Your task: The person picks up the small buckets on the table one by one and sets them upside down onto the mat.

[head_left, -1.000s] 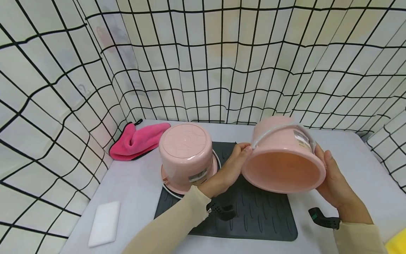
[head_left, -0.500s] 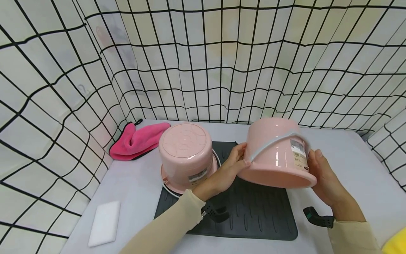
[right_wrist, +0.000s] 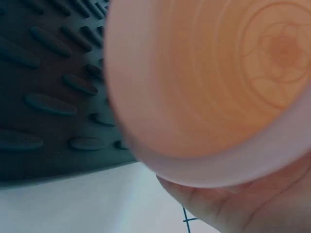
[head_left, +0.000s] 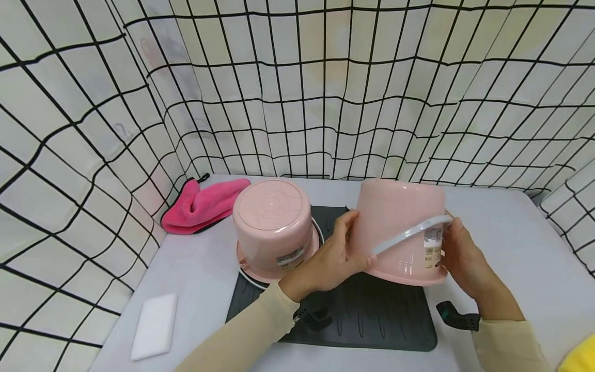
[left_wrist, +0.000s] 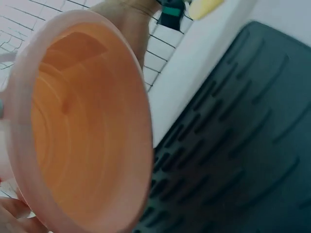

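Observation:
A pink bucket [head_left: 395,217] hangs mouth-down over the dark ridged drying mat [head_left: 362,323], held between both hands. My left hand [head_left: 334,261] grips its left side, thumb near the end of the pale bail handle [head_left: 411,233]. On the opposite side my right hand [head_left: 465,261] holds the wall beside the printed label, its fingertips partly hidden behind the bucket. The left wrist view looks into the bucket's mouth [left_wrist: 97,131]. In the right wrist view, the rim [right_wrist: 214,172] rests against my right hand. A second pink bucket [head_left: 274,227] stands upside down at the mat's left.
A bright pink cloth [head_left: 204,206] lies at the back left. Near the front left is a white flat block [head_left: 153,327]. Something yellow [head_left: 578,356] shows at the lower right corner. Black netting [head_left: 321,113] encloses the white table behind and at the sides.
The held bucket has tipped from showing its open mouth to nearly mouth-down and shifted slightly left. Its handle has swung lower, and both hands moved with it.

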`<control>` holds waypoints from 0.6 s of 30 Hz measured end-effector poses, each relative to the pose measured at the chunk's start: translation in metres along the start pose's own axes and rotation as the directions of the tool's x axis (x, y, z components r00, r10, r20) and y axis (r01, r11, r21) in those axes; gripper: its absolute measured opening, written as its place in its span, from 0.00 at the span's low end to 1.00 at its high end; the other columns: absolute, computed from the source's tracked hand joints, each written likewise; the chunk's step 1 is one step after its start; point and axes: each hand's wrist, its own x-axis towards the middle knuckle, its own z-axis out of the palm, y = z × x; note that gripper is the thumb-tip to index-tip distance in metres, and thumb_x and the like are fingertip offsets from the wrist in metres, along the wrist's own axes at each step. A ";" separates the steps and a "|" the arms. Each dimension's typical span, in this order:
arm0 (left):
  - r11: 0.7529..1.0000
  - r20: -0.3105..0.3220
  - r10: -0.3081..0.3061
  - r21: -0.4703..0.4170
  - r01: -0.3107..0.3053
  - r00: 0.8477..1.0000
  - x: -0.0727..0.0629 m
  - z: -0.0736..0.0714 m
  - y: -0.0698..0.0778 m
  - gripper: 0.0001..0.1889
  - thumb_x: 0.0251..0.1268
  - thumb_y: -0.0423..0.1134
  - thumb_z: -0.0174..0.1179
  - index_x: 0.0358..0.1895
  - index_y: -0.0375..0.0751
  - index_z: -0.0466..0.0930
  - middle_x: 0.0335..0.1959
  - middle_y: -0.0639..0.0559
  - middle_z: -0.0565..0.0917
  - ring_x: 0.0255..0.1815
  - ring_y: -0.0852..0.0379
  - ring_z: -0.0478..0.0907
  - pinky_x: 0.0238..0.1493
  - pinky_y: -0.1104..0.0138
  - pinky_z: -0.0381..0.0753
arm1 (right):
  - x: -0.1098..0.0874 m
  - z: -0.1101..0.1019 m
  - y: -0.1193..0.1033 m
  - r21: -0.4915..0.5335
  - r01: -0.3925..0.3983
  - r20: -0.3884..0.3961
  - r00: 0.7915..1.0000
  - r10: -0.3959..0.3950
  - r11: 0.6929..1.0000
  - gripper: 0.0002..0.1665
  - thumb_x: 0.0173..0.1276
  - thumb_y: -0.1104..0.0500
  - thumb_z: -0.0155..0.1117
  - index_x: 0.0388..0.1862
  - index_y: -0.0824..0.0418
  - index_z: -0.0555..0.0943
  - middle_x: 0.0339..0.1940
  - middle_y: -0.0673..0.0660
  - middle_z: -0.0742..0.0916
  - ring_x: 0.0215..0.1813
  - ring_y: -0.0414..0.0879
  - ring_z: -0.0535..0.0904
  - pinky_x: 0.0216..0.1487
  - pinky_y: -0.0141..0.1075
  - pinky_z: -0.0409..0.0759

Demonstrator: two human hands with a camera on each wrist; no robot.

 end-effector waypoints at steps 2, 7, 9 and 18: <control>0.999 -0.014 0.006 0.040 -0.006 1.000 -0.002 -0.001 -0.001 0.52 0.69 0.64 0.58 0.83 0.51 0.34 0.85 0.50 0.45 0.80 0.57 0.55 0.78 0.57 0.63 | 0.001 0.003 0.000 0.013 0.010 -0.007 1.000 -0.010 1.000 0.37 0.83 0.35 0.29 0.87 0.37 0.45 0.84 0.59 0.52 0.83 0.71 0.40 0.64 0.87 0.38; 0.995 -0.028 0.004 0.098 -0.001 1.000 -0.007 -0.002 -0.008 0.57 0.66 0.68 0.61 0.84 0.55 0.30 0.86 0.52 0.40 0.83 0.58 0.50 0.81 0.51 0.58 | 0.004 0.009 0.003 -0.028 -0.004 -0.013 1.000 0.004 1.000 0.38 0.82 0.35 0.32 0.87 0.35 0.44 0.86 0.62 0.48 0.82 0.78 0.35 0.62 0.88 0.39; 0.992 -0.032 -0.002 0.125 0.006 0.999 -0.010 -0.002 -0.011 0.58 0.67 0.65 0.63 0.84 0.57 0.27 0.86 0.53 0.40 0.84 0.57 0.48 0.81 0.50 0.56 | 0.006 0.010 0.005 -0.037 -0.014 -0.003 1.000 0.014 0.999 0.38 0.82 0.37 0.33 0.87 0.34 0.44 0.87 0.61 0.47 0.82 0.77 0.35 0.63 0.87 0.40; 0.970 -0.071 0.017 0.245 0.000 0.997 -0.018 0.002 -0.026 0.65 0.65 0.51 0.73 0.85 0.54 0.23 0.87 0.55 0.31 0.86 0.58 0.36 0.83 0.47 0.49 | 0.011 0.013 0.018 0.003 0.005 0.029 1.000 -0.005 1.000 0.40 0.82 0.50 0.43 0.88 0.38 0.44 0.87 0.54 0.48 0.85 0.58 0.39 0.71 0.80 0.38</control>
